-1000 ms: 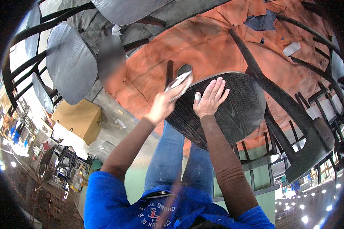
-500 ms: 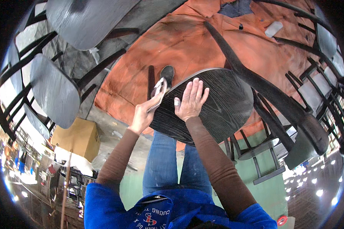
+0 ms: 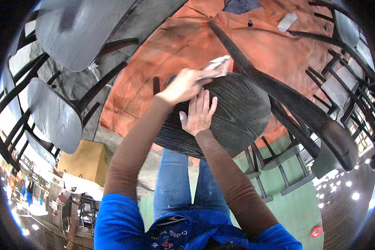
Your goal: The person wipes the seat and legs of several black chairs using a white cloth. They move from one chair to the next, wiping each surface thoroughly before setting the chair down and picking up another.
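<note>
floor: orange sheet (image 3: 187, 46) over grey concrete
furniture: dark chairs (image 3: 54, 112) stacked around
left: cardboard box (image 3: 85, 160)

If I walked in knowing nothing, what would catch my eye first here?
In the middle, a dark round chair seat with strong wood grain, against an orange floor sheet. The right hand lies flat on the seat, while the left hand holds a pale folded sheet at its far edge. At left, more dark chairs lie stacked above a cardboard box.
</note>
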Tool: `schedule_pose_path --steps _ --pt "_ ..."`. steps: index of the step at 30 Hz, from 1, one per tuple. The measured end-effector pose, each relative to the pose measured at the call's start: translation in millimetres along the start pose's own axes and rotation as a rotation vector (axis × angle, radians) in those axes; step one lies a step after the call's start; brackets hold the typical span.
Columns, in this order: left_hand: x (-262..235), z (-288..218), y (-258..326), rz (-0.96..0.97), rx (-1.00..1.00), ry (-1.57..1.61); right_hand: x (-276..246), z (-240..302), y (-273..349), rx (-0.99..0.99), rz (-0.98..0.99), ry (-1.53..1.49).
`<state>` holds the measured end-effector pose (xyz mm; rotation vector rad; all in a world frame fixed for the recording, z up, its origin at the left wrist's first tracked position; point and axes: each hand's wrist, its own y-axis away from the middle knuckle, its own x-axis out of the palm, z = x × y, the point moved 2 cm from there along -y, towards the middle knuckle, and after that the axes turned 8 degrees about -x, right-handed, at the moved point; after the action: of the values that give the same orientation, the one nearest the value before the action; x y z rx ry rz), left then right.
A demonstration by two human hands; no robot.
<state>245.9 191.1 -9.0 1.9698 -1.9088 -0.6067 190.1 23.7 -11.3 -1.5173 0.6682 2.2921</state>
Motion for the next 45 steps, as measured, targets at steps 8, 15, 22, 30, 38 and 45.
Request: schedule_pose_path --steps 8,15,22,30,38,45 --pt "24.4 -28.3 -66.0 0.195 0.135 -0.302 -4.3 1.2 -1.8 -0.032 -0.040 -0.026" --pt "0.0 3.7 -5.1 -0.031 0.087 -0.012 -1.3 -0.1 -0.6 -0.014 -0.052 0.007" --pt "25.0 -28.4 -63.2 0.110 0.137 -0.189 -0.2 -1.4 2.4 0.001 0.045 -0.014" --pt "7.5 40.5 72.1 -0.179 0.058 0.089 -0.8 -1.5 -1.1 -0.042 -0.106 0.023" --pt "18.0 63.9 237.2 -0.361 -0.353 0.190 -4.5 -2.2 -3.2 -0.068 -0.095 0.017" --pt "12.4 31.3 142.1 -0.377 -0.208 -0.029 -4.0 -2.9 -5.8 -0.048 -0.089 -0.002"
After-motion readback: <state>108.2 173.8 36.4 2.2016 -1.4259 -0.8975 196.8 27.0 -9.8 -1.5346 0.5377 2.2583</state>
